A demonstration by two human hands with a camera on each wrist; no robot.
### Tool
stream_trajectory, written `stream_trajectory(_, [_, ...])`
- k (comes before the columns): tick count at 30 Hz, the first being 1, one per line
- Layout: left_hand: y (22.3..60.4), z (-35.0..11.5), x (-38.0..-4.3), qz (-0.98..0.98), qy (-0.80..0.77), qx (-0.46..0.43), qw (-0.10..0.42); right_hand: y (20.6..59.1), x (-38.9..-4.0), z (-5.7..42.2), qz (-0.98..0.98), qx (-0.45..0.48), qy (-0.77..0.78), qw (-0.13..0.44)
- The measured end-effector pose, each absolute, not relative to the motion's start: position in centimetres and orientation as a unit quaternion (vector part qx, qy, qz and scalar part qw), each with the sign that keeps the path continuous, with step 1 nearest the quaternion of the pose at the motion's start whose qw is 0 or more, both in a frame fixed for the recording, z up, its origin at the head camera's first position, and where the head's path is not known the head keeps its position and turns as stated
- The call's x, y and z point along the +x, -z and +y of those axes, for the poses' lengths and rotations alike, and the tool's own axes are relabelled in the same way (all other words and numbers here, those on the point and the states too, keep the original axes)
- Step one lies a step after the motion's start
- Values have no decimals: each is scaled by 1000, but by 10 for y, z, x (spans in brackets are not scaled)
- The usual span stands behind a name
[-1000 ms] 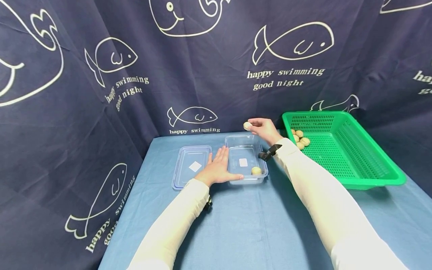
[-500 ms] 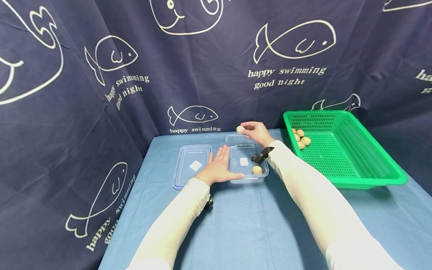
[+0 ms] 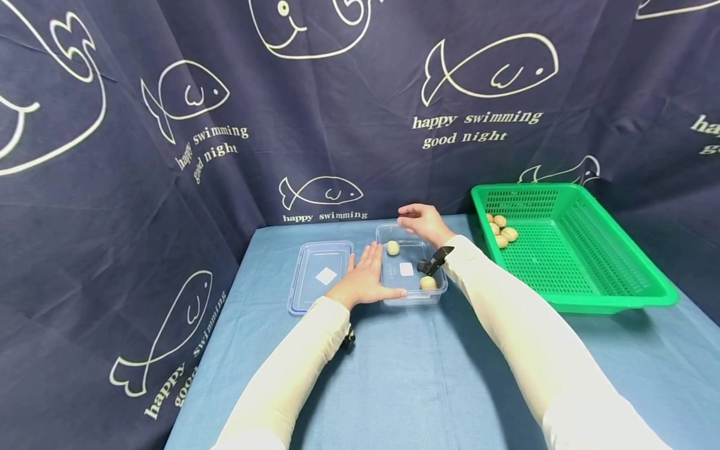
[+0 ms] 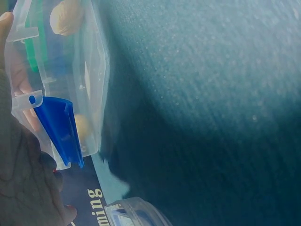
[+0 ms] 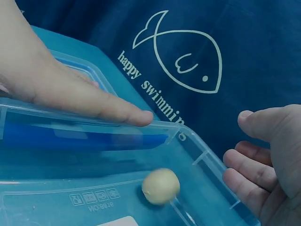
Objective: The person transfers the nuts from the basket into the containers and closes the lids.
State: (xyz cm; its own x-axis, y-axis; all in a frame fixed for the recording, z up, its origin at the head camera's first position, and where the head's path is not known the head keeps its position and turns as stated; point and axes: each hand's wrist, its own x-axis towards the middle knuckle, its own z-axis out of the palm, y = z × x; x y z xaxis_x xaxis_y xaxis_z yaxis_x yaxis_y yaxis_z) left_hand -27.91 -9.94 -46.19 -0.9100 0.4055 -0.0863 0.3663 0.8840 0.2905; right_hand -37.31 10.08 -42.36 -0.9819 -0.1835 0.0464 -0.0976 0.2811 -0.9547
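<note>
A clear plastic food box [image 3: 398, 258] with a blue clip stands uncovered on the cloth. Inside lie two walnuts: one walnut [image 3: 393, 248] near the back left corner, another walnut [image 3: 428, 284] at the front right. My left hand [image 3: 362, 281] rests along the box's left rim, its fingers stretched out and the thumb over the front edge. Above the back rim hovers my right hand [image 3: 424, 223], holding nothing. In the right wrist view its fingers [image 5: 251, 172] are loosely bent beside the rim, apart from the back walnut [image 5: 161, 186].
To the left of the box lies its clear lid [image 3: 306, 290] with a blue seal. A green basket [image 3: 562, 262] on the right has several walnuts [image 3: 500, 232] in its left corner. Behind the table [image 3: 405, 381] hangs a dark fish-print curtain [image 3: 360, 144].
My right hand moved left over the box and let go of the walnut it pinched, which now lies inside at the back left. The left hand stayed in place.
</note>
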Motion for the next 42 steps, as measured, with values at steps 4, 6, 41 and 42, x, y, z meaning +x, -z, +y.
stream_trajectory(4, [463, -99, -280, 968, -133, 198, 74, 415, -372, 109, 795, -89, 600, 27])
stream_trajectory(6, [464, -99, -280, 968, -134, 198, 73, 404, -366, 115, 789, -89, 607, 25])
stream_trajectory(41, [461, -99, -279, 968, -138, 197, 67, 422, -369, 318, 802, -1, 583, -130])
stream_trajectory(42, [461, -99, -278, 968, -138, 197, 68, 424, -368, 320, 809, 4, 575, -126])
